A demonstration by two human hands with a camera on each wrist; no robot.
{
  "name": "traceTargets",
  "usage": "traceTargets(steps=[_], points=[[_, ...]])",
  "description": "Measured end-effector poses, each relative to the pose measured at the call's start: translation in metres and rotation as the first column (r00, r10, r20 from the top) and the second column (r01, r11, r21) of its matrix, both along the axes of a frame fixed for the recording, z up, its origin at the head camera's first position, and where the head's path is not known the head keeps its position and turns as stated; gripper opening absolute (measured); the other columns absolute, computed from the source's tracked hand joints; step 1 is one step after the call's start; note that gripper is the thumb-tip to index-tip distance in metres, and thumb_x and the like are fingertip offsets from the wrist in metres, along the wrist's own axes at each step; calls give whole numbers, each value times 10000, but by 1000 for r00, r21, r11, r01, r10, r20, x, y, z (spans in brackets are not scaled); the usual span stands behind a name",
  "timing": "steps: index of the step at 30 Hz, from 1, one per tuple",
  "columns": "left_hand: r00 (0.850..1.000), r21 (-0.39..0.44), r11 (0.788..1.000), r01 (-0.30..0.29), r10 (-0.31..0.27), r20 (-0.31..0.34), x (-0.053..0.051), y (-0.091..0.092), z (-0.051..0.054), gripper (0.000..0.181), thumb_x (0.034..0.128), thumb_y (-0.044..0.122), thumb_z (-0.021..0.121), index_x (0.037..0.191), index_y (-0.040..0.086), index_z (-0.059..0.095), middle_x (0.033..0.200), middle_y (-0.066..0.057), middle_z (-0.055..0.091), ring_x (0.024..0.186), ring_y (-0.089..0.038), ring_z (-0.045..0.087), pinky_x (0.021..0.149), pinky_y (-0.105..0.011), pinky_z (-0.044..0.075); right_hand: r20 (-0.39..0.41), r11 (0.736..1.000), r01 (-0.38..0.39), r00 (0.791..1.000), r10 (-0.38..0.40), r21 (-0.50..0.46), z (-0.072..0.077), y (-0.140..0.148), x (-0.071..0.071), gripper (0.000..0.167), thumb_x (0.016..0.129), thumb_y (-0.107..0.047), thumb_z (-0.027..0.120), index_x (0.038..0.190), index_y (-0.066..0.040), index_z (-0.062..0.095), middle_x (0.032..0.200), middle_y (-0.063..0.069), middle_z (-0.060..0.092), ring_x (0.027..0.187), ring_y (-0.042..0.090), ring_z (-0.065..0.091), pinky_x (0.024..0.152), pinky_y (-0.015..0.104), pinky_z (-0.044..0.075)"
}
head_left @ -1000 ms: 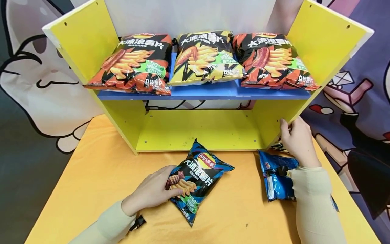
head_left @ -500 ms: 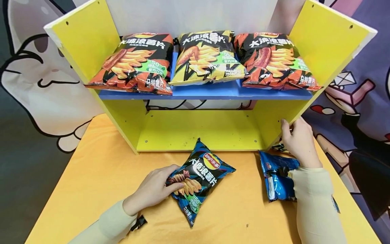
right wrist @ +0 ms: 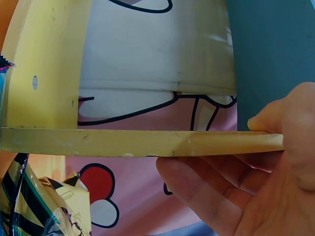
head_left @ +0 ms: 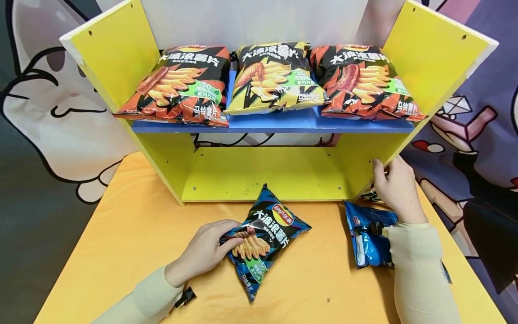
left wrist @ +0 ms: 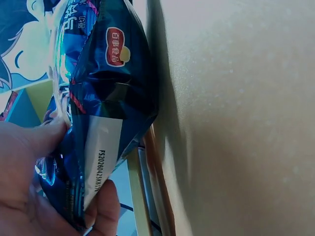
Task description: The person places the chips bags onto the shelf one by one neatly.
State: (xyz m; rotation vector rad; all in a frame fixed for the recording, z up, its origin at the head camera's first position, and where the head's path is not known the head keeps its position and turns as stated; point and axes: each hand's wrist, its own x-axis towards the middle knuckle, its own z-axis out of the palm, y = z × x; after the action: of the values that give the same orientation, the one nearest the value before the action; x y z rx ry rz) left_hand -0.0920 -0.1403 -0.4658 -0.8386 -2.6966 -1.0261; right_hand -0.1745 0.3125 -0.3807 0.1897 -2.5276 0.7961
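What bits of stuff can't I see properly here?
Head view: much of the striped bag, behind the right hand and shelf.
Head view: part of the loose blue bag, behind the right sleeve.
Left wrist view: the held bag, cut off by the top edge.

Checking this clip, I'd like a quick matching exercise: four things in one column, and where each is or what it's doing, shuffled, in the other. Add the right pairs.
Column one
1. Left hand
2. Right hand
3. Yellow bag on the blue board
4. Blue packet

Column two
A. Between two red bags
B. Partly hidden by a sleeve in the head view
C. Gripping a yellow side panel
D. Holding the Lay's bag

Pairs: 1-D, 2-C, 3-A, 4-B
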Motion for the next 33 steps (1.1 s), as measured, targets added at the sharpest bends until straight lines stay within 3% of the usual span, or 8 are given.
traceTargets(steps=[12,19,22,24,29,33], points=[[999,90,996,6,-1,-50,-2,-5,5,177,1027,274,659,1183,287,742,1104,153,728,977,-17,686,848,-328,581,-2,1000,-1,1000,1,-1,1,0,0,384,1084,-290,449,1244,16,618,1153,244,658,924,434,685,662,-36,319],[992,133,989,-67,80,-95,-8,-13,8,178,1028,230,659,1189,248,731,1064,114,732,845,-45,640,743,-287,534,6,1000,-2,1000,2,-7,1,-1,0,389,1087,-294,443,1245,16,616,1151,243,655,912,430,682,645,-32,331],[983,156,980,-123,142,-113,-11,-16,8,219,1012,211,683,1224,208,737,1129,64,754,931,-72,686,784,-317,557,6,1000,-1,1000,1,-7,1,-1,0,387,1087,-291,446,1249,16,617,1150,243,656,911,428,684,644,-31,333],[976,177,972,-157,180,-123,-14,-19,8,218,999,195,700,1213,181,742,1122,31,760,902,-95,688,756,-326,554,5,1000,0,1000,0,-5,1,-1,0,383,1086,-289,449,1245,14,620,1138,240,657,902,421,682,637,-25,338],[945,211,945,-251,286,-157,-26,-25,8,182,984,170,719,1160,144,752,1079,-23,766,853,-126,683,745,-348,537,-9,1000,-3,1000,3,0,-1,-1,1,355,1083,-262,464,1226,18,628,1111,241,657,878,412,677,627,-3,358],[918,247,910,-333,373,-135,-35,-30,10,188,999,201,703,1168,138,753,1075,-46,771,894,-164,710,784,-391,542,-18,1000,-2,1000,2,5,-2,0,0,351,1081,-262,467,1216,18,630,1116,240,663,886,411,681,648,-18,343]])
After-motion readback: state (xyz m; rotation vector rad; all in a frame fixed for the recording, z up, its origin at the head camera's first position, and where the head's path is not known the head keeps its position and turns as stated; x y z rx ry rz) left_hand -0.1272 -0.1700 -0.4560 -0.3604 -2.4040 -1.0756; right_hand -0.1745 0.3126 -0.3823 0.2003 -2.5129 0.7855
